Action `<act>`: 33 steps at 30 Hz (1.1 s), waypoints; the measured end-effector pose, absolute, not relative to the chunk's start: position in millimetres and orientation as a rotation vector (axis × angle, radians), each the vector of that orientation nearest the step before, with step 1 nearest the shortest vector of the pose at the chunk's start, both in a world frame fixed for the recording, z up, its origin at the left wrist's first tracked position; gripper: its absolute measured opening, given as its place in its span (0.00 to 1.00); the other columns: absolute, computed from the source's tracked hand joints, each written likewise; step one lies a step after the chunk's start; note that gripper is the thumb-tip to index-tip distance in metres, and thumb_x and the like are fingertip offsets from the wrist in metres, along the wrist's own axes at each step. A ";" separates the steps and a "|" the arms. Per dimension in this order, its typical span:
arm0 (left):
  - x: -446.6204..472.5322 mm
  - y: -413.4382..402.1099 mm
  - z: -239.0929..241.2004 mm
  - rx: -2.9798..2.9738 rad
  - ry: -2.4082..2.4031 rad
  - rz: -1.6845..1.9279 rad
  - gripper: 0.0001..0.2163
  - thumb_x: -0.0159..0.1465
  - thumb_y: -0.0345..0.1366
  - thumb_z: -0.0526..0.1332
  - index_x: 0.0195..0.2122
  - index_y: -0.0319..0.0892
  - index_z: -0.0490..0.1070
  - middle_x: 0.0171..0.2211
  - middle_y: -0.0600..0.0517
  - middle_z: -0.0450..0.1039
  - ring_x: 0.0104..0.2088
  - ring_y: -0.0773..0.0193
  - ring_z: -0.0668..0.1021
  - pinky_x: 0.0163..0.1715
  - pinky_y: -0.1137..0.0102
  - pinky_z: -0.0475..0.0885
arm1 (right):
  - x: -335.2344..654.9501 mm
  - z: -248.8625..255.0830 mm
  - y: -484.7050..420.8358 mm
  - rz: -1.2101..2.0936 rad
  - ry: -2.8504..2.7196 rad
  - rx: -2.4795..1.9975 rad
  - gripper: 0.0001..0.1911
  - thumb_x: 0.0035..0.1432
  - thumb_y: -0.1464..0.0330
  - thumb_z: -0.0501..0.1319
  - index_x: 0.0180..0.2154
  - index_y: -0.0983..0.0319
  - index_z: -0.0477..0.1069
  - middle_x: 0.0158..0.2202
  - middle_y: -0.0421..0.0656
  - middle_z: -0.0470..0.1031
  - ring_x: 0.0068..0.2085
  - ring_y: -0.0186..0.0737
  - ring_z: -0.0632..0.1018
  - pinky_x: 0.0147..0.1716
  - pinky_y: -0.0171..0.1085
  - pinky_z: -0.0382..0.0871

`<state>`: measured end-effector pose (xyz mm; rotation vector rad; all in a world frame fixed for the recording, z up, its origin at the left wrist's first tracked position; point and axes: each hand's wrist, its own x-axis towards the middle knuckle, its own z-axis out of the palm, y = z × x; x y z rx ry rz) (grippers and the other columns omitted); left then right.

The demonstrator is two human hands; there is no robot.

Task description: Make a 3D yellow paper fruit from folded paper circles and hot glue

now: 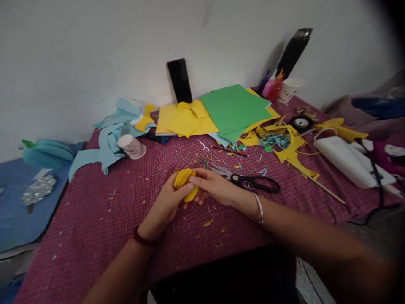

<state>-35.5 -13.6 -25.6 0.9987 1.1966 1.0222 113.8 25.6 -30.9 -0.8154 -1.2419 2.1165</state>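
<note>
Checked tablecloth (95, 219) littered with paper snippets (208, 222), left hand (167, 199) and right hand (215, 184) curled snugly around yellow paper discs (184, 179), scissors (237, 178) right alongside

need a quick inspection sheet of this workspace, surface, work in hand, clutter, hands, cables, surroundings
Surface: red checked cloth, strewn with paper snippets.
Work in hand: layered yellow paper piece, rounded, off the cloth.
Clutter: scissors beside the right hand; blue paper scraps and a paper cup at left; green sheets at the back; ragged yellow offcut at right.
Hands: left hand and right hand both grip the yellow piece.
Cables: black cable crosses the white box at right; its ends cannot be traced.
Surroundings: pale wall behind; phone propped upright near it.
</note>
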 end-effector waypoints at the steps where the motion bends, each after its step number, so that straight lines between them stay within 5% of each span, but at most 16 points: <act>1: -35.8 -13.9 -23.2 0.990 1.187 1.021 0.21 0.54 0.44 0.68 0.45 0.41 0.66 0.27 0.56 0.67 0.20 0.73 0.69 0.13 0.79 0.60 | 114.3 -29.8 26.1 2.121 -1.241 -0.815 0.06 0.63 0.68 0.56 0.41 0.62 0.65 0.23 0.36 0.72 0.20 0.28 0.73 0.20 0.28 0.71; 8: -53.6 -14.2 -11.8 0.930 1.176 0.978 0.15 0.58 0.42 0.65 0.42 0.38 0.69 0.20 0.58 0.66 0.15 0.73 0.65 0.13 0.78 0.62 | 113.8 -27.2 26.6 2.042 -1.268 -0.805 0.15 0.55 0.78 0.58 0.45 0.62 0.65 0.31 0.38 0.74 0.25 0.28 0.74 0.20 0.27 0.70; 15: -67.4 -2.0 -21.5 0.865 1.137 1.026 0.05 0.59 0.35 0.62 0.32 0.39 0.68 0.21 0.58 0.65 0.17 0.75 0.63 0.14 0.80 0.61 | 114.6 -32.8 30.5 1.994 -1.310 -0.858 0.18 0.55 0.79 0.57 0.48 0.61 0.65 0.26 0.34 0.70 0.21 0.27 0.72 0.20 0.28 0.70; 33: -65.7 -19.9 -20.2 0.682 1.190 1.131 0.20 0.50 0.33 0.70 0.43 0.38 0.70 0.31 0.54 0.73 0.18 0.76 0.68 0.13 0.79 0.67 | 118.0 -31.4 28.7 1.865 -1.446 -1.003 0.16 0.54 0.74 0.58 0.46 0.59 0.67 0.31 0.39 0.73 0.26 0.31 0.73 0.22 0.32 0.69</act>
